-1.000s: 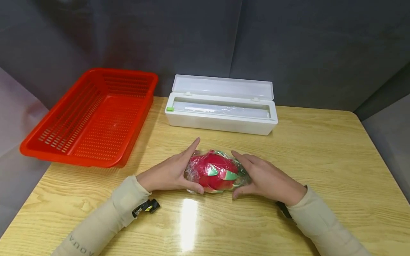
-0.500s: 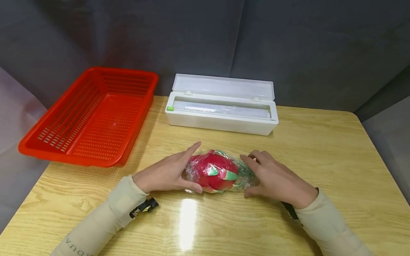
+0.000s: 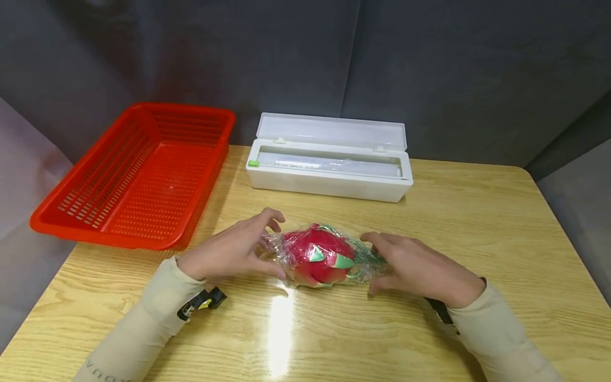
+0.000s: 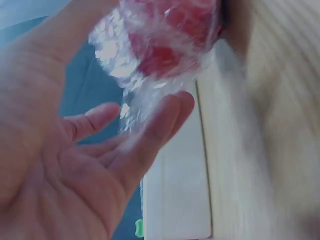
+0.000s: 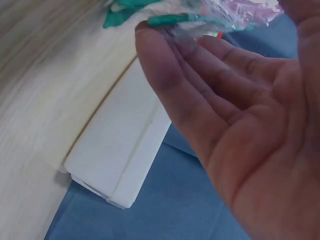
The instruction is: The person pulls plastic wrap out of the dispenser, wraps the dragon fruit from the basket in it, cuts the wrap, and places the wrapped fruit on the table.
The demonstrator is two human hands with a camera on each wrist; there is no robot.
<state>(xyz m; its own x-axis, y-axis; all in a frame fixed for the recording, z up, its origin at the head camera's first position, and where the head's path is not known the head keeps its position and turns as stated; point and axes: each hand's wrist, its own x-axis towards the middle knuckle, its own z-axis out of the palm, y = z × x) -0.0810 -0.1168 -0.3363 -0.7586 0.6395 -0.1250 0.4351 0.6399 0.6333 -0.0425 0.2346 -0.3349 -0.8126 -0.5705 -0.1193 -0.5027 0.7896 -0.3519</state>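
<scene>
A red dragon fruit [image 3: 322, 254] with green-tipped scales lies on the table, wrapped in clear plastic wrap [image 4: 135, 70]. At its left end my left hand [image 3: 238, 249] has fingers and thumb spread apart, the fingers lightly bent beside a loose tail of wrap. The left wrist view shows this tail hanging against the fingers. My right hand [image 3: 410, 265] is at the other end, around the fruit's long green tips [image 5: 167, 19]. Its fingertips meet the wrap there, while the thumb stays apart from the fingers.
Behind the fruit stands a white wrap dispenser [image 3: 329, 183], lid raised, with a roll of film [image 3: 329, 163] inside and a green slider [image 3: 253, 163] at its left. A red slotted basket [image 3: 183, 233] stands at the back left of the wooden table [image 3: 477, 223]. Dark cloth hangs behind.
My left hand has drawn back to the left off the fruit's side, its fingers bending. My right hand has slid to the right along the wrap's end. The fruit has stayed put.
</scene>
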